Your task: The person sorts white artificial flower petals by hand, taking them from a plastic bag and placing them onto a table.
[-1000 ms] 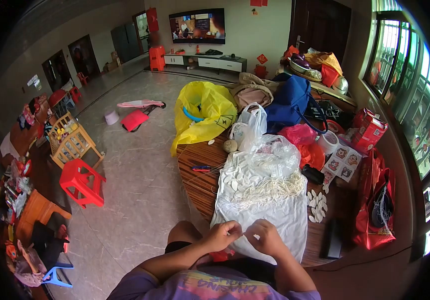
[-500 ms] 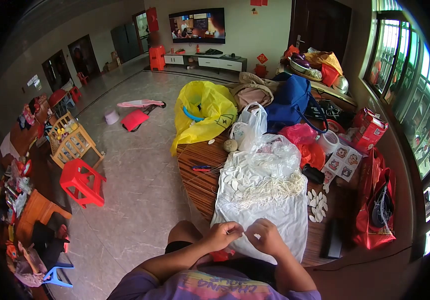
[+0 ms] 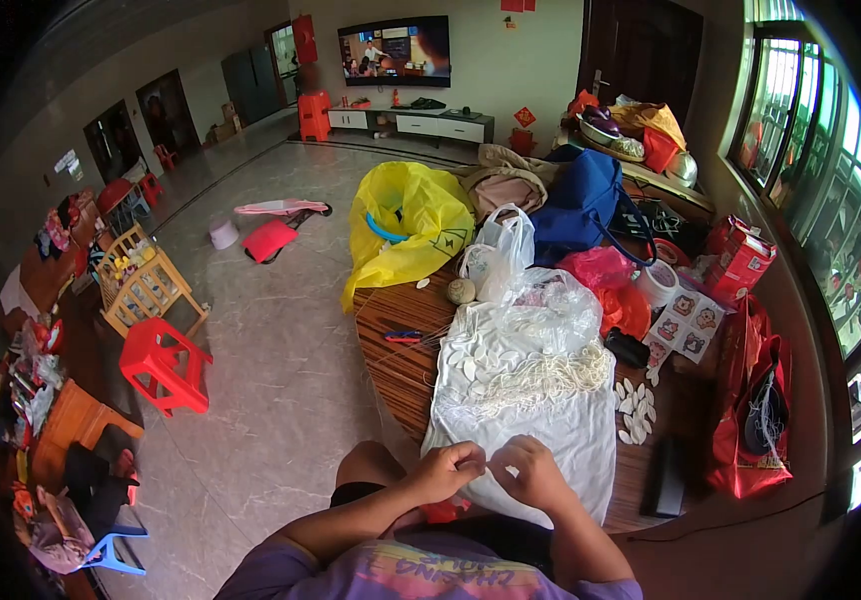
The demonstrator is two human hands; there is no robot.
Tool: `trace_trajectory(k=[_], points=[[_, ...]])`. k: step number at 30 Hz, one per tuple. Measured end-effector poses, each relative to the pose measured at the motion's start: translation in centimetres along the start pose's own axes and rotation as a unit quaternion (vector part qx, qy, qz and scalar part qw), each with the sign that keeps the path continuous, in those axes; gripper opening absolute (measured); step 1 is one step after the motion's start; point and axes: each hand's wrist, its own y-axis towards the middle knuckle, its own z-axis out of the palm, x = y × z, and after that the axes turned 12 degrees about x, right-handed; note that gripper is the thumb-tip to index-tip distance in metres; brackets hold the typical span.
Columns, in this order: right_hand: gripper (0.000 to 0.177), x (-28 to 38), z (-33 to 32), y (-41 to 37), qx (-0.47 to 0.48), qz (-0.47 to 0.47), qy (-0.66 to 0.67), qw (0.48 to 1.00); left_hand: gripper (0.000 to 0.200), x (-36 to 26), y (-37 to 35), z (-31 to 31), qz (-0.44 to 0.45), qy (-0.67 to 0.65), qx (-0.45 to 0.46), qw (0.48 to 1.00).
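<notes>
Left hand point(image 3: 454, 470): While its thumb and fingers are bending inward, it is hovering over the near end of the white cloth point(image 3: 576, 455), close to the near edge of the tabletop point(image 3: 383, 372); whether the fingertips are pinching anything is too small to tell.
Right hand point(image 3: 531, 472): It is facing the left hand just beside it, thumb and index finger curving toward each other; I cannot tell whether they are meeting or gripping something fine. The hands are sitting this close probably because something small is needing both.
White cloth: It is spreading to the near edge, perhaps covering the wood so that pale things are lying clean.
White cord point(image 3: 551, 380): A loose heap is lying across the cloth's middle, beyond the hands, seemingly within reach.
White pieces point(image 3: 635, 412): Flat, leaf-shaped ones are lying on bare wood beside the cloth's right edge, perhaps forming a separate batch; others are resting on the cloth, left of the cord.
Clear plastic bag point(image 3: 556, 312): It is resting on the cloth's far end.
Red-and-blue tool point(image 3: 404, 337): It is lying toward the tabletop's left edge, off the cloth.
Black object point(image 3: 665, 478): It is lying by the near right corner.
</notes>
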Motion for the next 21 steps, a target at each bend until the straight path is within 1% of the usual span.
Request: trace_trajectory(k=[4, 10, 21], points=[[0.01, -0.38, 0.12, -0.02, 0.001, -0.003, -0.008, 1.0, 0.01, -0.2, -0.06, 0.0, -0.016, 0.01, 0.011, 1.0], [0.01, -0.28, -0.03, 0.19, -0.003, -0.003, -0.012, 1.0, 0.011, -0.11, -0.02, -0.08, 0.0, 0.032, 0.012, 0.999], [0.01, -0.08, -0.22, 0.39, 0.003, 0.002, -0.018, 1.0, 0.012, 0.18, 0.06, -0.12, 0.002, 0.012, -0.008, 1.0]])
